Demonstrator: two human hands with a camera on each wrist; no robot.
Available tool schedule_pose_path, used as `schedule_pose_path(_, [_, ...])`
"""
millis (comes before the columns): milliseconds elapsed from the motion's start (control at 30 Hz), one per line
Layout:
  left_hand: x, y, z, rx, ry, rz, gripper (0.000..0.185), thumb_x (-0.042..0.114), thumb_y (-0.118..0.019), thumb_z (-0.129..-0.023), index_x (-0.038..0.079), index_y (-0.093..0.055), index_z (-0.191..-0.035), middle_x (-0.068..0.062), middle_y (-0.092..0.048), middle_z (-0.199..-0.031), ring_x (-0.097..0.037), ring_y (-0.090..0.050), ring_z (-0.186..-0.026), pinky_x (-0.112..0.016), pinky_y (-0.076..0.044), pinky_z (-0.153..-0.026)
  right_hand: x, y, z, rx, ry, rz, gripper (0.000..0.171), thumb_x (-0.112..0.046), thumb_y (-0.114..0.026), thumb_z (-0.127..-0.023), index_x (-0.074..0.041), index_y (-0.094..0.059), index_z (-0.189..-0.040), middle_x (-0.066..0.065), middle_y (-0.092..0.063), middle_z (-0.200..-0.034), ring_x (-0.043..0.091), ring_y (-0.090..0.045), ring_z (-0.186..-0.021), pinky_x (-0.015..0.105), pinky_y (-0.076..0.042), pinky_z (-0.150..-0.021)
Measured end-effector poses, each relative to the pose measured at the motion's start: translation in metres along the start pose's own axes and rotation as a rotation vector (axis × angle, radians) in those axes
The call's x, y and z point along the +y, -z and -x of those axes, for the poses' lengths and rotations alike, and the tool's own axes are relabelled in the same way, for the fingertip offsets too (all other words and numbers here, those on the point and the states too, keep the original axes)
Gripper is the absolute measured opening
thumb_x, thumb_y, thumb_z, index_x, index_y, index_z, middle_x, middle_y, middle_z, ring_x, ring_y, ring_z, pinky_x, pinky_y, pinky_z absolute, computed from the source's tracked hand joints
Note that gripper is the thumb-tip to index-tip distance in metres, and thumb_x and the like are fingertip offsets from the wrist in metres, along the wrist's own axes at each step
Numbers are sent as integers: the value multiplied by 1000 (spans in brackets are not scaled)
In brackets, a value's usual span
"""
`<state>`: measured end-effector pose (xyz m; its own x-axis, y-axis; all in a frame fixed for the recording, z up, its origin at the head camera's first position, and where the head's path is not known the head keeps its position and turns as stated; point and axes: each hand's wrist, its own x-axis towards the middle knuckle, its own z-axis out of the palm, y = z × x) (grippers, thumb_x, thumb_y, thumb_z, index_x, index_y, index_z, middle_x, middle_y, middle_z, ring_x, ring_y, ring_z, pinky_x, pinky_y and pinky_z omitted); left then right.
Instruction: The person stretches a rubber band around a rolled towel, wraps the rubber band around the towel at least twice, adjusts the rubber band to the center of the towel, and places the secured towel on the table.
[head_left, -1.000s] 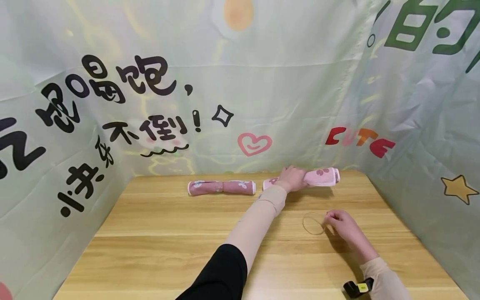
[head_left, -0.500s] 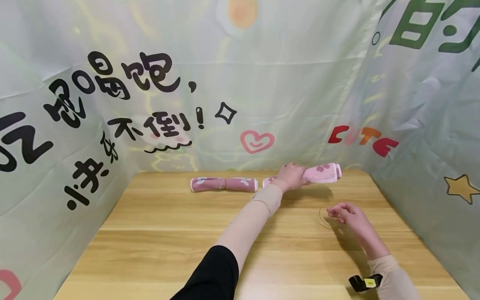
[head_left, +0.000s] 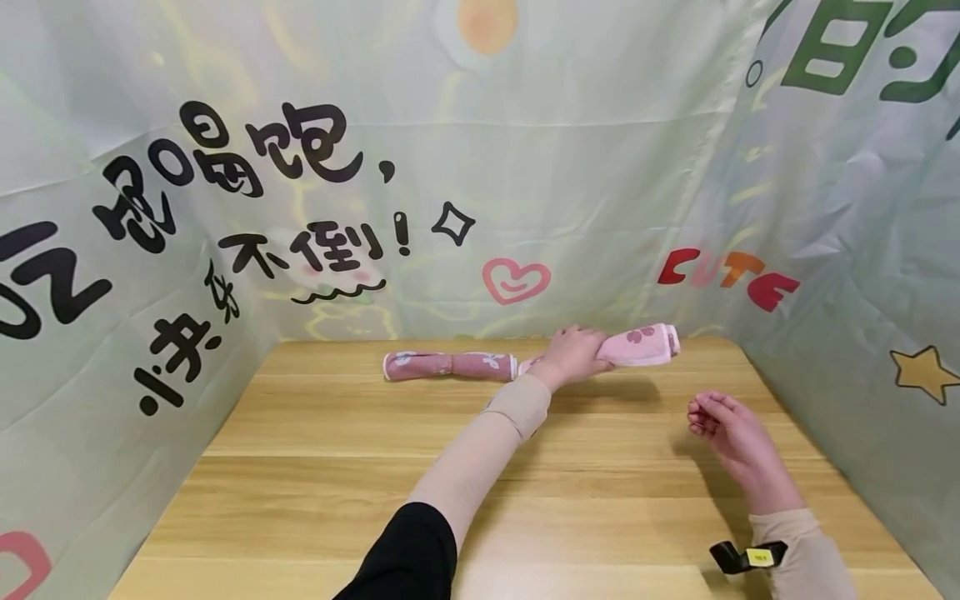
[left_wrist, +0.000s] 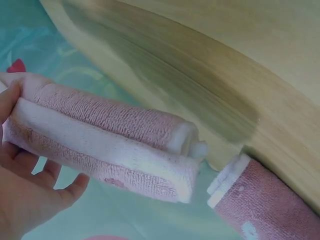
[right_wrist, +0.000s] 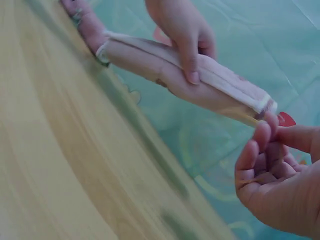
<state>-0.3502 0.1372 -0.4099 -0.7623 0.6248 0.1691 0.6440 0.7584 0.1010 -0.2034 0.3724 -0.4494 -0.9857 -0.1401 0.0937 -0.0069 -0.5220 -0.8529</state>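
Observation:
My left hand (head_left: 573, 354) grips a light pink rolled towel (head_left: 641, 344) round its middle, near the back of the table. In the left wrist view, the roll's white-edged end (left_wrist: 182, 175) points towards a darker pink rolled towel (left_wrist: 270, 200), which lies to the left in the head view. A shadow falls on the wood below the held roll. My right hand (head_left: 731, 433) is to the right and nearer me, its thumb and fingertips pinching a thin tan rubber band (right_wrist: 252, 118). Most of the band is hidden or too faint to follow.
The wooden table (head_left: 315, 483) is enclosed at the back and sides by a pale green printed cloth (head_left: 600, 167). A black device with a yellow label (head_left: 750, 557) is at my right wrist. The darker roll sits close to the table's back edge.
My right hand has moved right and slightly back from the table's middle with the rubber band, whose round loop showed clearly before. My left hand keeps its grip on the light pink roll.

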Motion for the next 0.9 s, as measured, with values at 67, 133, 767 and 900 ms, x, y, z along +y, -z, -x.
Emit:
schedule_pose_path(67, [1,2,3,3,-4,8,52,54,-59,-91,28,-54,-136,10,-61,-133,-14,-54,-118,-36,-43,-99,-3,4,1,6,-21,-144,32,-4,-35,-104,-5,-66,-94,5,-71,-87,15,-67,-79,27,-57,-73])
schedule_pose_path(133, [1,3,6,9,-4,20,52,54,-59,-91,28,-54,-137,10,-61,-133,-14,-54,-119,-36,-43,-100,-6,9,2,-5,-57,-304,34,-5,-33,-105,-3,-66,-95,8,-70,-90,19,-65,-82,30,-56,-76])
schedule_pose_path(767, [-6,11,49,-18,-25,80,32,51,-64,-89,27,-63,-110,11,-68,-109,-16,-57,-110,-40,-44,-97,-7,46,9,-166,-117,-919,48,-7,-15,-105,4,-61,-113,21,-65,-118,37,-59,-111,45,-47,-96])
schedule_pose_path(900, [-10,9,61,-25,-15,87,30,51,-64,-89,27,-62,-106,11,-68,-105,-14,-57,-102,-37,-44,-92,-4,45,8,-224,-71,-937,53,-5,-10,-105,5,-59,-119,22,-63,-122,40,-57,-114,45,-49,-96])
